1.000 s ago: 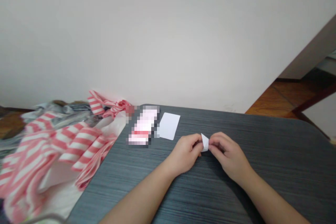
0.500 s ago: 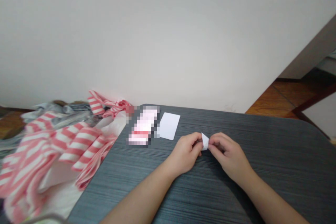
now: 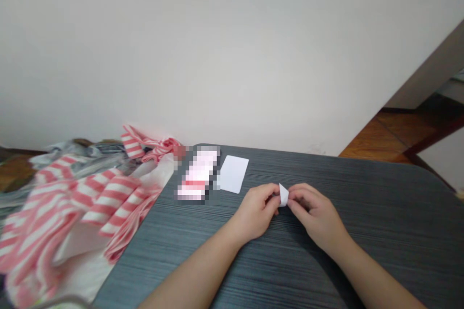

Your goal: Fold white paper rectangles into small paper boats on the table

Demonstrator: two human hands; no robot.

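Between my two hands is a small folded piece of white paper [image 3: 283, 196], held just above the dark table. My left hand [image 3: 256, 210] is closed, thumb and fingers pinching the paper's left side. From the other side, the fingertips of my right hand [image 3: 315, 210] pinch its right edge. The fingers cover part of the paper, so its full shape is hidden. A flat white card [image 3: 234, 174] with rounded corners lies on the table beyond my left hand.
Left of the card lies a pixelated, phone-shaped object [image 3: 198, 174]. The dark wood-grain table [image 3: 384, 222] stands against a pale wall [image 3: 232, 58]. Red-and-white striped cloth [image 3: 108, 198] and grey fabric are heaped beyond its left edge. Brown flooring [image 3: 395, 133] shows at the right.
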